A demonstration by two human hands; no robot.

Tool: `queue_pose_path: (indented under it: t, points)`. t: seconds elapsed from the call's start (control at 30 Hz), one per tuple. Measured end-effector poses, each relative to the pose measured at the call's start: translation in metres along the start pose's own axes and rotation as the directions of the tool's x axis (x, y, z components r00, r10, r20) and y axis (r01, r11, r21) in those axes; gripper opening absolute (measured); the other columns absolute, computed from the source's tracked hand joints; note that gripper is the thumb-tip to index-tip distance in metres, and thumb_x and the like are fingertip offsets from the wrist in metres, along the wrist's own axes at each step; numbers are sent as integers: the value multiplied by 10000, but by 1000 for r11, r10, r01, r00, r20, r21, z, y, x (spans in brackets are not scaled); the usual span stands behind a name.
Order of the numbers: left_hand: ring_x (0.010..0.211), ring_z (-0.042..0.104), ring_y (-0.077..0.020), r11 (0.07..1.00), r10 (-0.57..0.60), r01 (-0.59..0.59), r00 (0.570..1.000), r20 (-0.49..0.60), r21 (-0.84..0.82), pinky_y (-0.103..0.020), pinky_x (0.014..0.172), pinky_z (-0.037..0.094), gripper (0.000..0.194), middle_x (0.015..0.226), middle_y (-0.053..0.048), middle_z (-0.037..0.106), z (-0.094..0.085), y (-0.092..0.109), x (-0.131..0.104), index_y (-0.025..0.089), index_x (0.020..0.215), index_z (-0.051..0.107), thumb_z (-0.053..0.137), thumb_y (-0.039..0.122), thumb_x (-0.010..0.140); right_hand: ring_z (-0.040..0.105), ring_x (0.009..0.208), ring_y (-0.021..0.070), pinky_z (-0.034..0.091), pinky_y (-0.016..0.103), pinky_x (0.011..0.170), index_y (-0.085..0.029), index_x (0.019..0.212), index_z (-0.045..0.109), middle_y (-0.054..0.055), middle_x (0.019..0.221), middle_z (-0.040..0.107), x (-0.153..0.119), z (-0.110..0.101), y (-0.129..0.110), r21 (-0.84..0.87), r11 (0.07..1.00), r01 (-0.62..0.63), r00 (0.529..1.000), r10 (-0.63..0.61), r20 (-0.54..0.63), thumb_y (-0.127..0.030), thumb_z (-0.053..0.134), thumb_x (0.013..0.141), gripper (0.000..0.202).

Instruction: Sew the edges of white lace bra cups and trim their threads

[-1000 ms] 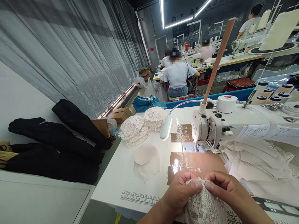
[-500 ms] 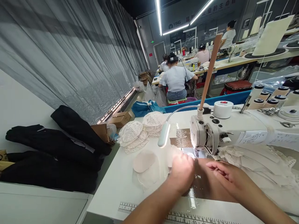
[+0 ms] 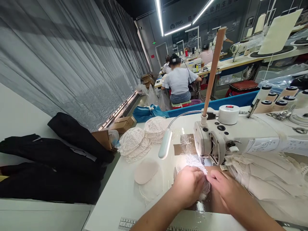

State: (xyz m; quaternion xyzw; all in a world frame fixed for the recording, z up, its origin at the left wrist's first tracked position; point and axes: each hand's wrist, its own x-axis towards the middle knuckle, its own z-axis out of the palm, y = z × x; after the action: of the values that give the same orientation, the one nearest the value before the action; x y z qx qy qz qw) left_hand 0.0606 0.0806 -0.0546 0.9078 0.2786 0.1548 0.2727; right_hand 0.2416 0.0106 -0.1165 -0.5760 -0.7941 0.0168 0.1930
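Note:
Under the lit needle area of the sewing machine (image 3: pixel 204 138) lies a white lace cup (image 3: pixel 192 161). My left hand (image 3: pixel 190 184) is closed on its near left side, fingers curled over the lace. Opposite it, my right hand (image 3: pixel 222 184) pinches the cup's right edge with thumb and fingertips, close to the left hand. Some of the cup is hidden beneath both hands. Left of them a smooth beige cup pad (image 3: pixel 146 171) rests on the white table, with a pale lace-edged piece (image 3: pixel 152 189) beside it.
Stacked lace cups (image 3: pixel 133 142) stand at the table's far left. A lamp (image 3: pixel 165 144) on a bendy neck hangs by the needle. Cream fabric (image 3: pixel 262 179) is heaped to the right. Thread cones (image 3: pixel 266 107) stand behind the machine; a co-worker (image 3: pixel 179 80) sits ahead.
My right hand has moved left and now grips the cup's edge beside my left hand. More of the lace shows under the needle. The camera view has shifted slightly.

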Motion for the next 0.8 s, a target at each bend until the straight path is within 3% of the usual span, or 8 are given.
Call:
queue_pose_path:
  t: [0.17,0.33,0.53,0.8]
  points:
    - [858,559,-223,972,110,-94,992,-61,217,-372,800,524,267,1076,-97,676,12,-14,5,157,1084,656,433,198,943,642,795,221,531,327,652,-185,1198,642,110,1109,684,3,6,-3,-126,991,-48,995,37,-88,37,441,774,519]
    - [910,604,-231,959,165,-148,985,-52,244,-375,834,536,264,1097,-101,694,11,-29,16,147,1105,654,465,171,922,635,718,195,483,278,583,-232,1135,681,74,1000,703,14,3,-4,-205,975,-90,992,70,-102,64,478,714,554]
    - [978,640,-248,941,243,-229,970,-28,247,-389,856,525,280,1155,-123,696,7,-48,24,145,1123,656,477,179,910,580,567,157,439,272,511,-212,1153,701,97,1037,708,21,1,-6,-249,961,-118,990,94,-106,53,497,655,600]
    - [1013,612,-244,942,260,-241,964,-54,232,-406,883,509,343,1241,-110,671,5,-52,21,147,1221,624,480,198,914,545,506,149,430,276,477,-202,1155,719,92,1012,722,19,0,-9,-242,963,-119,988,90,-129,53,487,629,629]
